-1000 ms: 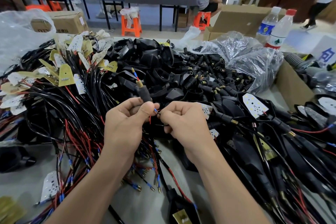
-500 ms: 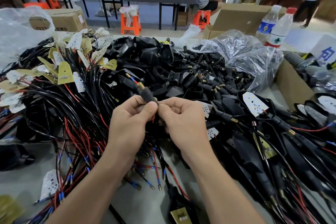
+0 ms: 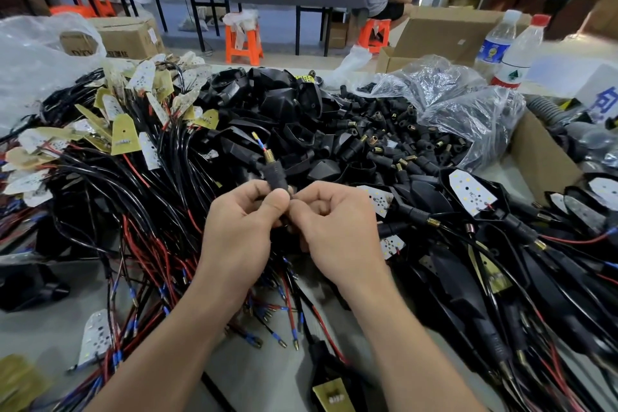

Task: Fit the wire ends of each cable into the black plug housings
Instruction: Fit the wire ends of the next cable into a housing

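Hands closed up since 1 s ago, thumbs now touching | left hand (image 3: 239,231) pinches black plug housing (image 3: 276,174) at their 12 o'clock | blue wire end (image 3: 258,140) pokes out toward 11 | right hand (image 3: 337,231) curled, grip hidden: cannot tell

Brightness: bright, even indoor light.
Source: seems to fall from above; the floor far behind the plug (image 3: 276,174) is washed pale.
Shadows: soft and faint on the grey table (image 3: 274,375) in front of the plug.
Glare: white sparkle on the crinkled plastic bag (image 3: 468,110), behind and right of the plug.
Sharpest: the plug, left hand (image 3: 240,227) and right hand (image 3: 337,231).
Blur: cables (image 3: 568,361) at the lower right of the plug smear; people far behind it look soft.
Distortion: wide-angle bend; bottles (image 3: 515,50) behind and right of the plug lean outward.
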Available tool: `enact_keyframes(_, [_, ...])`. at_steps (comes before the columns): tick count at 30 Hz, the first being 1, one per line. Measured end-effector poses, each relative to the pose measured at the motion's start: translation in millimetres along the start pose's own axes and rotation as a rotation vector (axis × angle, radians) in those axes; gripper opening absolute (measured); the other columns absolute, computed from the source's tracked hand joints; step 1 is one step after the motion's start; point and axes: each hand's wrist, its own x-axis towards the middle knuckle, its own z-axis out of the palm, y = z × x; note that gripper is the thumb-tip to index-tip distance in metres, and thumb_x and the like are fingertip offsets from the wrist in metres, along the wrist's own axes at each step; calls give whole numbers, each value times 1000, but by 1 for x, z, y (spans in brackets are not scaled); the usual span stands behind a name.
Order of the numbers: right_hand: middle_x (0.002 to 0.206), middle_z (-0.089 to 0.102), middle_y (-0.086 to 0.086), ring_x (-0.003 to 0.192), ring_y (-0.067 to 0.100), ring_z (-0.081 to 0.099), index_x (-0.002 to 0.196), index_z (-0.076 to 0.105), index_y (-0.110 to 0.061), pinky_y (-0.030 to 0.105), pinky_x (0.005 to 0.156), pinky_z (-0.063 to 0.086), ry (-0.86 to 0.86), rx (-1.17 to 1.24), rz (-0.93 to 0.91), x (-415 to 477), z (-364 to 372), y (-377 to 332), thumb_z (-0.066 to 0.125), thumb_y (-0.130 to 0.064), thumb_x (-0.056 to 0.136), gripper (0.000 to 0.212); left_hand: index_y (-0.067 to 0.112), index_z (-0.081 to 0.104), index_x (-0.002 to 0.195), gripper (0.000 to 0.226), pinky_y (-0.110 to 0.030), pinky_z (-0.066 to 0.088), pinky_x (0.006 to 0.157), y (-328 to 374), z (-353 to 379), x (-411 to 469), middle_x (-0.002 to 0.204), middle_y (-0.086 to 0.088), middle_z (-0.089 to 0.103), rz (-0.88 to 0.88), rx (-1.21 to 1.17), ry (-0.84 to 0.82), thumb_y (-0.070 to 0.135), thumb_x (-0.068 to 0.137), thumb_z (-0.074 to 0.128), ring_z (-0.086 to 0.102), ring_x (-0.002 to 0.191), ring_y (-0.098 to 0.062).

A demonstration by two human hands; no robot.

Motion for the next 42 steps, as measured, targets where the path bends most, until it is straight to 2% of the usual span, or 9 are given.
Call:
enact_keyframes(5, [69,69,9,48,15,51,75,74,-13,18,44,36,-194,332,127,1,-8,-4,69,-13,90,16,21,74,73,24,-36,58,68,0,0,1,73,-3,74,-13,-102,79,23,96,66,70,69,-18])
enact_keyframes(8, [68,68,12,47,13,49,78,75,-7,16,43,36,-240,326,133,1,-10,-4,67,-2,90,14,24,75,72,34,-31,59,63,0,2,1,89,-8,80,-73,-194,85,16,102,62,75,73,-20])
enact_keyframes(11, [65,67,10,48,14,49,80,74,-1,18,45,39,-189,302,138,0,-4,-3,67,-3,93,15,19,70,69,28,-35,56,54,1,3,-1,73,-11,73,-74,-213,40,21,96,65,65,54,-28])
enact_keyframes(16, [52,60,-11,48,4,45,65,73,-24,20,52,37,36,-22,-11,3,-1,4,79,-30,85,21,24,75,70,34,-26,59,72,5,2,0,88,-6,80,-50,-176,40,11,100,64,76,82,-16])
enact_keyframes(22, [57,62,-12,55,4,51,78,79,-22,28,60,42,-169,18,4,1,-3,3,78,-28,81,6,12,76,84,24,-44,59,92,8,0,2,102,-16,79,-148,-306,54,10,102,60,76,101,-32])
enact_keyframes(28, [60,58,11,60,17,42,66,73,-19,41,57,37,-109,33,-99,6,1,4,67,-24,92,27,14,81,91,26,-27,59,81,8,-2,3,97,-10,80,-126,-193,-72,14,104,57,76,94,-22])
enact_keyframes(32, [58,61,-6,53,6,46,68,67,-20,30,54,37,-120,-5,-49,8,-4,3,59,-32,93,29,25,84,90,21,-30,57,85,7,-7,6,92,-5,80,-43,-81,-39,19,97,65,76,91,-20])
enact_keyframes(39, [66,69,8,52,14,58,98,75,-10,21,46,45,-45,367,97,10,-11,-1,63,1,93,16,28,78,80,17,-27,50,63,2,-9,3,62,-3,68,88,195,-35,36,88,65,58,62,-10])
enact_keyframes(42, [78,75,-3,67,6,64,92,80,-23,19,60,50,29,236,-7,17,-13,-7,67,-20,89,14,36,78,88,13,-31,58,69,2,-5,-1,62,7,72,110,333,-75,38,90,65,65,61,-9])
